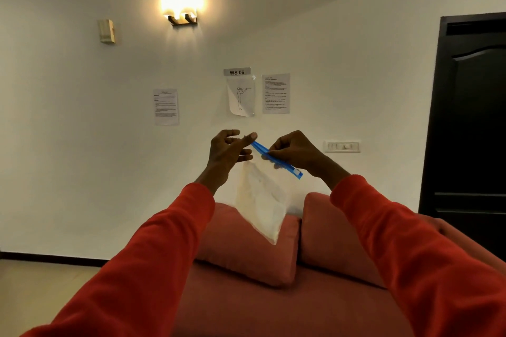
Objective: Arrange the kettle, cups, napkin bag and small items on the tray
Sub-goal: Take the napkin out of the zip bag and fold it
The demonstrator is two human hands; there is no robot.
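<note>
Both hands hold the napkin bag (262,200) high in free air above the sofa (273,295). The right hand (295,153) pinches its blue strip (276,159); the left hand (230,150) pinches its far-left end. A door (471,117) stands right.

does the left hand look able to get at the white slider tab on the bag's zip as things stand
Probably not directly. The left hand is at the zip's upper end, while the tab sits at the lower end, past the right hand pinching the strip between them.
</note>
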